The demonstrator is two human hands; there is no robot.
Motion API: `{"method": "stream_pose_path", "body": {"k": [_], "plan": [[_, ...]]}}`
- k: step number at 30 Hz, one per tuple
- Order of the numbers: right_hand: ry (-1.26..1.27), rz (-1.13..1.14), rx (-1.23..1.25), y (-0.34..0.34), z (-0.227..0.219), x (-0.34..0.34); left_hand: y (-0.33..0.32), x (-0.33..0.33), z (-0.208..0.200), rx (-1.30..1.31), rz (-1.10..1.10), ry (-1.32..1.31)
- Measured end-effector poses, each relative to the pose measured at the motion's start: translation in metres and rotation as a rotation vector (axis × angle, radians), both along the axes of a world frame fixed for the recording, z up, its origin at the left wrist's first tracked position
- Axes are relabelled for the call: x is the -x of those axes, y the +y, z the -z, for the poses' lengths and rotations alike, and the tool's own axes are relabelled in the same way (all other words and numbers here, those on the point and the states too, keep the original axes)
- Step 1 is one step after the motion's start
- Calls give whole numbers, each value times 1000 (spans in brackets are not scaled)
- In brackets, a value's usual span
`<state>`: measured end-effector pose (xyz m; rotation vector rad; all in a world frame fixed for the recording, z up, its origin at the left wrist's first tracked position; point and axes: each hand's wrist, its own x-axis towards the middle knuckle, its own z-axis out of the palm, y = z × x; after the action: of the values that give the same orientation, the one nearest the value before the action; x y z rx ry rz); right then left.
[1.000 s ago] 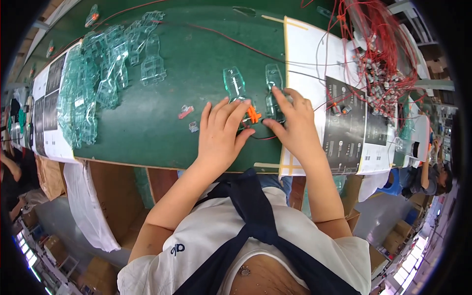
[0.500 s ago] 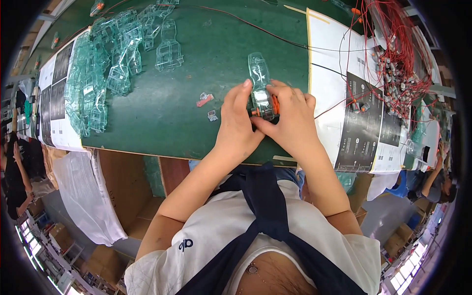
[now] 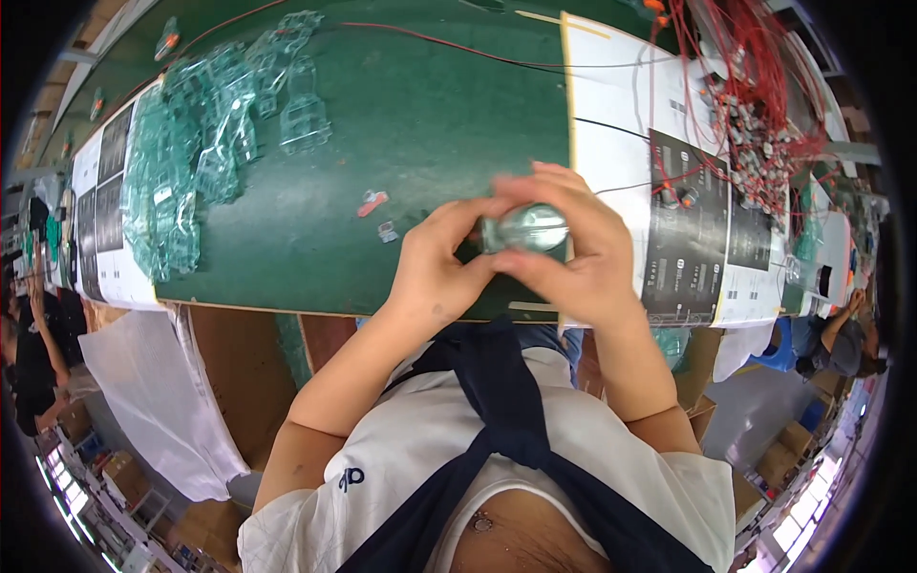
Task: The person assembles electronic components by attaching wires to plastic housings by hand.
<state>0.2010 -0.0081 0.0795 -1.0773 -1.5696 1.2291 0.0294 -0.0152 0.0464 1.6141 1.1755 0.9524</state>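
Note:
Between my two hands is a clear, green-tinted plastic housing [image 3: 527, 227], turned end-on and smeared by motion. My left hand [image 3: 435, 263] closes on one side of it, thumb and fingers pressed near its edge. Around the other side curls my right hand [image 3: 597, 256], its fingers blurred. The orange parts at the housing are hidden now. To the left on the green tabletop [image 3: 430, 115] lie a small red-and-clear piece [image 3: 373, 202] and a small clear piece [image 3: 387, 231].
A heap of clear plastic shells [image 3: 162, 191] covers the table's left side. On the right, a tangle of red wires [image 3: 755, 57] with small metal motors [image 3: 759, 153] lies over printed sheets [image 3: 611, 143]. An open cardboard box [image 3: 239, 382] stands below the left edge.
The housing has been turned from lying lengthwise away from me to end-on between my palms. My right hand has wrapped further round it. The whole view has shifted slightly.

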Motion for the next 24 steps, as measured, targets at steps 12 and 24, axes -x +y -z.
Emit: {"method": "stream_pose_path", "body": {"k": [12, 24], "plan": [[-554, 32, -288, 15, 38, -46, 109, 27, -39, 127, -11, -444], [-954, 398, -392, 0, 46, -129, 451, 193, 54, 216, -598, 752]]}}
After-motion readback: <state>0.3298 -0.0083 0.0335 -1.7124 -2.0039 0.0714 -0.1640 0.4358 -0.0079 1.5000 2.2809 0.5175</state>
